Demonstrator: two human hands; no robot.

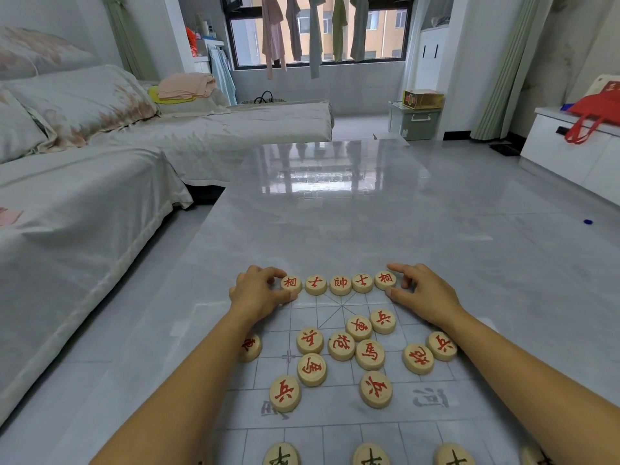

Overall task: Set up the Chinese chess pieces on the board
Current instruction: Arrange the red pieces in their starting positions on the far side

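In the middle of the frame, the left hand [258, 297] is pinching the left red piece [290, 282] of the far row, and the right hand [423, 295] is pinching the right red piece [385, 279]; loose red pieces [341, 345] are lying on the board [339, 421] below.

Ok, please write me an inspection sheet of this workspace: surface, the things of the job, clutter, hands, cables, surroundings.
Surface: glossy grey table, pale chess board at its near end.
Job's things: five red pieces in a far row; about eleven red pieces scattered mid-board; black pieces along the near edge.
Clutter: nothing seen on the table.
Hands: left hand pinches the row's left end piece; right hand pinches the right end piece.
Cables: nothing seen.
Surroundings: covered sofa, hanging laundry, green storage bin, red bag.
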